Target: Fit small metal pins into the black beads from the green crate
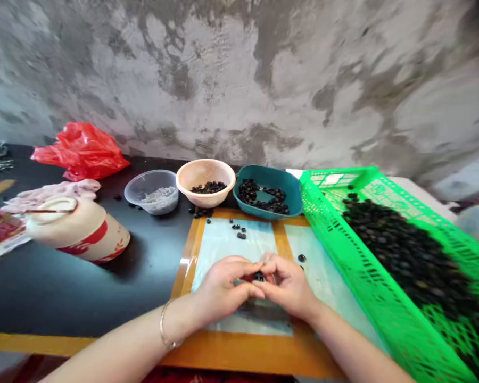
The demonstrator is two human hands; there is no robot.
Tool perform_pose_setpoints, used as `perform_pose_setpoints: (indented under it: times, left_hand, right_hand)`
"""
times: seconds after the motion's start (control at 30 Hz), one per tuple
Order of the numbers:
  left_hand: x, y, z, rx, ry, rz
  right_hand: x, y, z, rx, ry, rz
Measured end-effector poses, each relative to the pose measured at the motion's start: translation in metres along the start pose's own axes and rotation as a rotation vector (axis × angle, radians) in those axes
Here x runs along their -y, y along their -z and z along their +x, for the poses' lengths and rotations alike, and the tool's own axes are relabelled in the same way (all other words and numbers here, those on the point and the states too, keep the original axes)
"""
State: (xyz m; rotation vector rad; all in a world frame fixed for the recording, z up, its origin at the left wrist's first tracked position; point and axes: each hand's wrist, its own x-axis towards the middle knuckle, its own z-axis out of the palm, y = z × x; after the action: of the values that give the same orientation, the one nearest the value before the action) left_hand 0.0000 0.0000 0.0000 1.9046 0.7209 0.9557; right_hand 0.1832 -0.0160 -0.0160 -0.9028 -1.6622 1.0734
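Observation:
My left hand [223, 287] and my right hand [287, 284] meet over a wood-framed board [187, 260] covered with clear plastic. Their fingertips close around a small black piece [258, 276], which is partly hidden by my fingers. A few similar pieces [238, 229] lie loose on the plastic just beyond my hands. A peach bowl [205, 174] and a teal dish [291, 191] hold more of them behind the board. A green plastic basket [383, 266] to the right carries a large heap of dark pieces [399, 250].
A clear plastic cup [151, 192] of grey-white granules stands left of the bowl. On the black table [64, 292] lie a cream-and-red cylindrical container [77, 231] on its side, a red plastic bag [80, 151], and a pink cloth [51, 194]. A stained concrete wall [239, 69] rises behind.

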Motion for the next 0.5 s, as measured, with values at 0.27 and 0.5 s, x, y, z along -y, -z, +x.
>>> perform_pose_setpoints:
  times: [0.27, 0.5]
  left_hand:
    - [0.0, -0.007, -0.002, -0.11, 0.02, -0.064]
    - [0.002, -0.016, -0.006, -0.173, 0.179, -0.407]
  right_hand:
    - [0.004, -0.004, -0.001, -0.053, -0.004, 0.058]
    - [0.005, -0.003, 0.0, -0.091, 0.061, 0.01]
